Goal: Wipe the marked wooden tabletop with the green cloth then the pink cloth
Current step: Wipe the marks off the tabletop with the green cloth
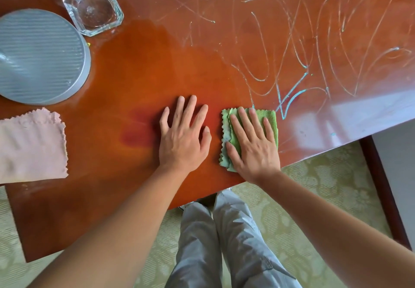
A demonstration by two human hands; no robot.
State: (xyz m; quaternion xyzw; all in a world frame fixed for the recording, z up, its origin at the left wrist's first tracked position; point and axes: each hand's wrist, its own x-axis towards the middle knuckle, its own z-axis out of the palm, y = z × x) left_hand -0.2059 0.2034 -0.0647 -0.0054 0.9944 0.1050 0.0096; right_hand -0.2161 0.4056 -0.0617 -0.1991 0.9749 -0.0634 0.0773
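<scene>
The green cloth [270, 119] lies folded on the glossy wooden desk [139, 67], near the front edge, directly under the right hand [252, 144]. This hand is flat, with fingers straight and a little spread, and it presses the cloth down; it does not curl around it. The left hand [183, 135] rests just beside, also flat with fingers spread, the palm on the bare wood, and holds nothing. The cloth has zigzag edges and a soft, fluffy texture. Pale blue-white scribble marks [292, 99] cover the desk beyond and to the right of the cloth, and the nearest line is just beside its far right corner. The pink cloth [31, 146], also with zigzag edges, lies flat at the left edge of the desk, well apart from both hands. Behind it stand a round grey ribbed base [42, 58] and a square glass dish [93, 8].
</scene>
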